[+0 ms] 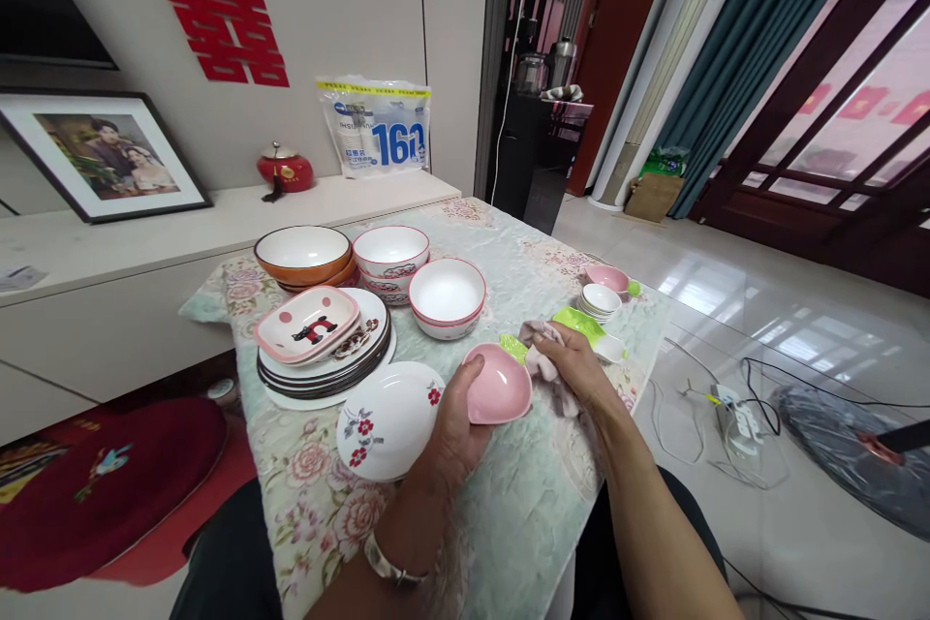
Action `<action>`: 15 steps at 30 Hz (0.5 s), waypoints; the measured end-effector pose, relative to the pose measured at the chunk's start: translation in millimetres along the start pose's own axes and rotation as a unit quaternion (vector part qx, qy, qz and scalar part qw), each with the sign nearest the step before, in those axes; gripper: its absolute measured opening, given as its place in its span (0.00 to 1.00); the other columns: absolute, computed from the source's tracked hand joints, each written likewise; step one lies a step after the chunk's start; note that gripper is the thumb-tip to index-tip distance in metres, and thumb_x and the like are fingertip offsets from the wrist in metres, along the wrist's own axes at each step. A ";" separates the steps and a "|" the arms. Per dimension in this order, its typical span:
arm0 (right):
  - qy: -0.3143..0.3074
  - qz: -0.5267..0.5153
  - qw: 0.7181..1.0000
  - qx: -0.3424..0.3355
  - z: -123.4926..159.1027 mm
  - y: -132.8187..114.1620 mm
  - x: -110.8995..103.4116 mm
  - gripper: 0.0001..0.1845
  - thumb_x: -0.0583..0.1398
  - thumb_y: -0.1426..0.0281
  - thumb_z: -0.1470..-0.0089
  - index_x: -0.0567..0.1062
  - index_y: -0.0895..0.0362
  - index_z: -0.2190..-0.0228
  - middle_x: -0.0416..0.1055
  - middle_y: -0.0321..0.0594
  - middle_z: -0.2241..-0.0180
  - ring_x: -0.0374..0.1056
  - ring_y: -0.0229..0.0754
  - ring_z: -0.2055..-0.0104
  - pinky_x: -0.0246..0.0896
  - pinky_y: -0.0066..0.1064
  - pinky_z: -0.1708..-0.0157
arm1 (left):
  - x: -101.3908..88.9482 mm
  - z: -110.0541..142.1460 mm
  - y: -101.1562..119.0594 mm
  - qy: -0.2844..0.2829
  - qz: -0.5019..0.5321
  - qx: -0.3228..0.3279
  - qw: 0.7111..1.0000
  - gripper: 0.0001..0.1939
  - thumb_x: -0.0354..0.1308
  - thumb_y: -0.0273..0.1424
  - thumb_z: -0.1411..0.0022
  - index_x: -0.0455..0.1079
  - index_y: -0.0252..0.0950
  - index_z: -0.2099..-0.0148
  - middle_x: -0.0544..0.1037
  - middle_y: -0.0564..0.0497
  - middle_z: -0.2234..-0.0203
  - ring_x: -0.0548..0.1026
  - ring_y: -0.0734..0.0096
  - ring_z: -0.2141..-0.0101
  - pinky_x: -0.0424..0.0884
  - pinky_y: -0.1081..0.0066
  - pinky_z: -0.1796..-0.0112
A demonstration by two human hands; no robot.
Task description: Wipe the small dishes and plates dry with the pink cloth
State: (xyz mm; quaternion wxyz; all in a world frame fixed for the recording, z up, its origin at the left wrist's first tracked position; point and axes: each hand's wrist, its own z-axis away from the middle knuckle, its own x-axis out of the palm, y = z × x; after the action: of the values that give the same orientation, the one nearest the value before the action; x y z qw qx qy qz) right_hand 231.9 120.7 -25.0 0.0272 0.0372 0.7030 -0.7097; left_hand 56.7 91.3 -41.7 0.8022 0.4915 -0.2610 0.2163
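Note:
My left hand [451, 428] is closed round a small pink dish [500, 386] with a green leaf-shaped tab, held just above the flowered tablecloth [523, 504]. My right hand [573, 363] grips a pale pink cloth [543, 366] pressed against the dish's right edge. A white plate with red flowers [388, 418] lies upside down just left of my left hand. A green leaf-shaped dish [579, 322] sits right behind my right hand.
Further back stand a white bowl with a red rim [447, 295], stacked red-patterned bowls [390, 257], orange bowls [303, 255], a plate stack topped by a pink square dish [309, 325], and small white saucers [602, 300] with a pink dish [608, 278]. Cables and a fan [850, 455] lie on the floor at right.

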 end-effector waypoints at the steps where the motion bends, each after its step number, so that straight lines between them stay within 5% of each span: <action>1: 0.020 -0.010 1.000 -0.022 0.1 -0.3 -0.2 0.14 0.62 0.58 0.46 0.76 0.56 0.65 0.71 0.35 0.75 0.63 0.38 0.76 0.56 0.29 0.75 | -0.4 -0.3 0.2 0.004 0.006 -0.007 1.000 0.25 0.60 0.49 0.44 0.68 0.39 0.49 0.79 0.40 0.54 0.78 0.50 0.54 0.78 0.54 0.59; 4: 0.032 -0.004 0.996 -0.083 3.0 -4.6 3.4 0.14 0.60 0.58 0.43 0.75 0.55 0.62 0.72 0.37 0.68 0.66 0.40 0.69 0.60 0.31 0.70 | 0.5 0.5 -0.7 -0.019 0.006 -0.020 1.000 0.25 0.59 0.48 0.42 0.67 0.40 0.48 0.78 0.41 0.51 0.78 0.50 0.53 0.77 0.53 0.58; 10: -0.074 0.192 0.964 -0.171 7.5 -4.8 22.6 0.10 0.61 0.64 0.44 0.78 0.53 0.61 0.72 0.40 0.61 0.67 0.44 0.57 0.60 0.35 0.55 | 3.8 0.8 -6.3 -0.079 0.029 0.031 0.996 0.21 0.60 0.40 0.41 0.69 0.36 0.48 0.78 0.43 0.50 0.75 0.53 0.49 0.74 0.60 0.52; 15: 0.015 0.114 0.987 -0.116 0.5 6.4 30.7 0.14 0.57 0.60 0.41 0.76 0.56 0.62 0.74 0.37 0.68 0.68 0.42 0.66 0.61 0.32 0.64 | 4.3 2.8 -5.9 -0.084 -0.014 0.058 0.995 0.16 0.60 0.38 0.41 0.71 0.38 0.52 0.80 0.45 0.55 0.77 0.54 0.54 0.76 0.60 0.56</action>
State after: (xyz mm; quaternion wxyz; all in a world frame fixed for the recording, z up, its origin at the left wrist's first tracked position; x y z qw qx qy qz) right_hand 201.8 120.6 -34.2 0.1014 0.1245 0.7721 -0.6148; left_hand 63.0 86.7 -42.0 0.7503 0.5574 -0.3077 0.1782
